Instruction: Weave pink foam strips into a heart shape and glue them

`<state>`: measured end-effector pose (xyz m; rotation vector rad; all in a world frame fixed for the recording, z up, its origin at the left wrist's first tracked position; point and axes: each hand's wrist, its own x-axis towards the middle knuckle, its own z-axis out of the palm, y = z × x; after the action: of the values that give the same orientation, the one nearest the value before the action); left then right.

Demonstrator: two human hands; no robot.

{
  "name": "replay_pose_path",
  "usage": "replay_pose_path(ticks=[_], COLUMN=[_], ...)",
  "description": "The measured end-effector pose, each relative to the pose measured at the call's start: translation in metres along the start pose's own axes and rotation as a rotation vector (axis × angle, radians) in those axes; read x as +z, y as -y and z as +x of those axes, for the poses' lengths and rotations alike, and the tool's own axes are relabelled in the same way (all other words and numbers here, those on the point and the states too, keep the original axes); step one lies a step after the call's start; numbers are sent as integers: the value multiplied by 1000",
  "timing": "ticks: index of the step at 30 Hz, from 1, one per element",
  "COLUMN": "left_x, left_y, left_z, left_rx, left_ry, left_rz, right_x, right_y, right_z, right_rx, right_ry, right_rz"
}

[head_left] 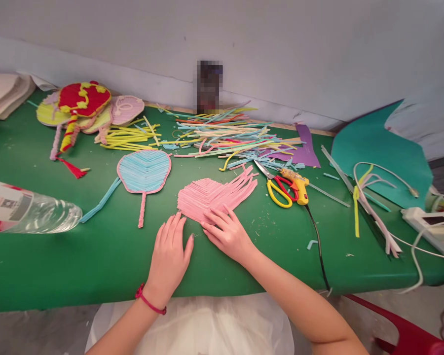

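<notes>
A leaf-shaped piece of pink pipe cleaners (200, 197) lies flat on the green table, its loose strands fanning out to the upper right. My right hand (227, 234) rests with its fingers stretched out over the lower edge of this piece. Just left of it, my left hand (172, 246) lies flat, fingertips at the piece's lower left edge and thumb apart. Beyond my left hand is a blue fan with a pink border and handle (144, 171). Scissors with yellow and red handles (281, 190) and a yellow glue gun (299, 187) lie right of the pink strands.
Loose coloured pipe cleaners (229, 135) are heaped at the back. Finished fans (85, 101) are stacked at the back left. A water bottle (55, 212) lies on its side at the left. Teal card (385, 153) and a power strip (429, 222) are at the right.
</notes>
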<state>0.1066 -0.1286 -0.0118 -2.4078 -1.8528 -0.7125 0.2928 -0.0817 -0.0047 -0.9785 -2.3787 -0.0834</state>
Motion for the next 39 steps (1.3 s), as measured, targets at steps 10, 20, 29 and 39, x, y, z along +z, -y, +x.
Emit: replay_pose_path(ticks=[10,20,29,39], left_x=[3,2,1,-3], left_y=[-2,-3,-2,-6], left_z=[0,2,1,6], left_rx=[35,12,50,108], left_ry=[9,69,101,97], left_rz=[90,100,136,91], right_x=[2,6,6,6], right_y=[0,1,-1,-28], right_z=[-1,-3,1,-2], right_rx=[10,52,43,256], right_ry=[0,47,-6,-76], right_rz=[2,13,40,104])
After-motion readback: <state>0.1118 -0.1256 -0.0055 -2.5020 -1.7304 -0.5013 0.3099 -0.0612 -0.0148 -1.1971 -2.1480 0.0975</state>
